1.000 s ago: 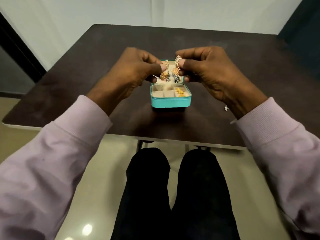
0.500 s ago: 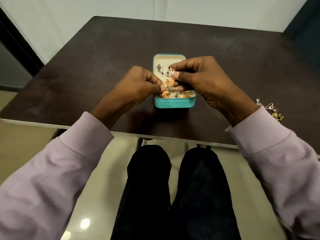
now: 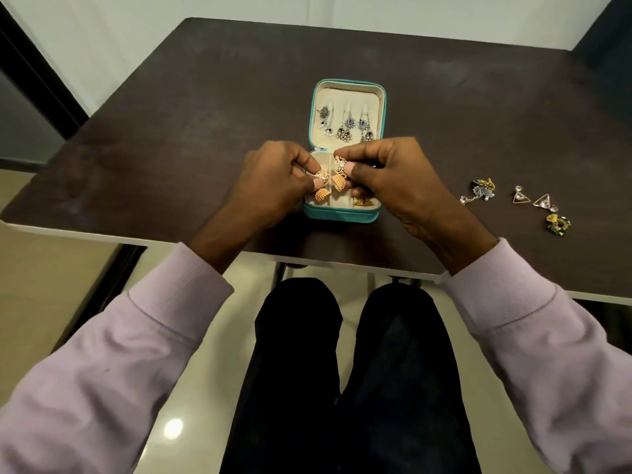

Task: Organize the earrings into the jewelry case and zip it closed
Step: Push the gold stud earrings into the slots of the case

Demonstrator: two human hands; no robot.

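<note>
I see the small teal zip-around jewelry case [image 3: 342, 213] lying open on the dark brown table [image 3: 171, 131], its cream lid up with silver-blue drop earrings [image 3: 345, 126] hung inside. My left hand [image 3: 273, 186] pinches one gold filigree bell-shaped earring [image 3: 83, 191] over the case's front tray, and my right hand [image 3: 393, 179] pinches its gold twin [image 3: 339, 174] right beside it. Loose mixed earrings [image 3: 513, 200] lie on the table well to the right
</note>
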